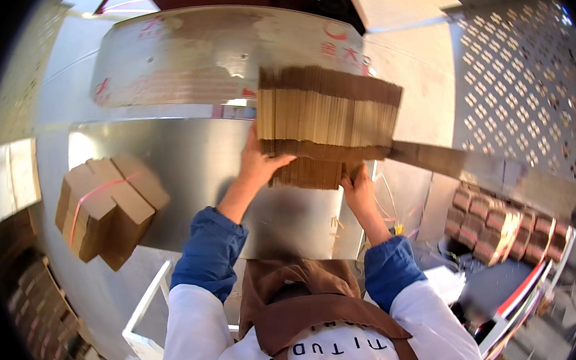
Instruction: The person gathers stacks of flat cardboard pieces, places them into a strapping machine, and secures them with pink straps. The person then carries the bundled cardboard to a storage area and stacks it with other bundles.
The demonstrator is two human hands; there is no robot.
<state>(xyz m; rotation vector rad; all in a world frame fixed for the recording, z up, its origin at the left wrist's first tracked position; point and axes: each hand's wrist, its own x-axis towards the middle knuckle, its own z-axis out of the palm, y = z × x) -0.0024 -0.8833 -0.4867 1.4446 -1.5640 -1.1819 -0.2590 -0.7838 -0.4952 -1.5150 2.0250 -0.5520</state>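
Note:
A thick stack of flat brown cardboard pieces (330, 119), edges facing up, is held over the metal table between my two hands. My left hand (256, 162) grips its near left corner, with the thumb lying along the near side and the other fingers partly hidden behind the stack. At the near right, my right hand (360, 191) closes on the lower edge, its fingertips partly hidden by the cardboard. The stack's outline looks slightly blurred. To the left of my left hand lies a bundle of folded cardboard (110, 201) tied with a pink strap.
The shiny metal table (178, 155) has a raised pale panel (170, 64) with red markings along its far side. A narrow metal bar (455, 160) runs to the right of the stack. Strapped cardboard bundles (508, 223) are piled at the right. A white frame (147, 320) stands near left.

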